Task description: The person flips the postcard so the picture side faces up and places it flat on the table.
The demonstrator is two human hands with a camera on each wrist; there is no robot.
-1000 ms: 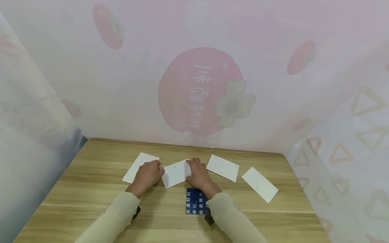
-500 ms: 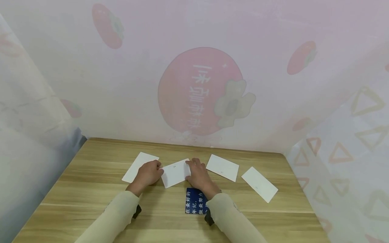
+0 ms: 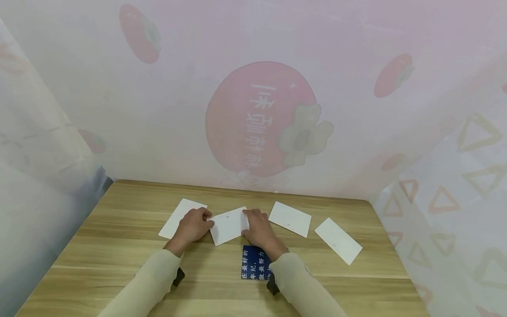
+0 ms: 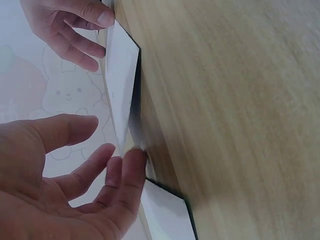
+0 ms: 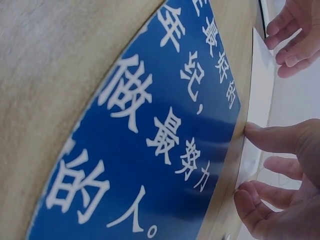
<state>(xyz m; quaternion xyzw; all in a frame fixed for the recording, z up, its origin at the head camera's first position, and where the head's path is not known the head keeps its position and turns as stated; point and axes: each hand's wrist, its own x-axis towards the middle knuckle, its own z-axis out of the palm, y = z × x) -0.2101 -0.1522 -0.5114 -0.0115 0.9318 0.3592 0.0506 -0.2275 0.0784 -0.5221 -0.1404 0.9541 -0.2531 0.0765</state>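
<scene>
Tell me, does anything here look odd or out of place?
Nothing looks spilled or damaged. The blue card, on the near side of the right hand, stands out: it shows bold lettering, while the four white cards look nearly blank. Those are turned at differing angles.

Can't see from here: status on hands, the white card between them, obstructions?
Left hand loose at left end of white card. Right hand holding opposite end. Blue card nearby, apart, seemingly not in the way.

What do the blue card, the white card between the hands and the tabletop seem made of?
Blue card: likely coated cardstock, glossy, showing sheen. White card: probably stiff paper or cardstock, smooth, with crisp edges. Tabletop: wood or laminate, matte, with streaky grain.
</scene>
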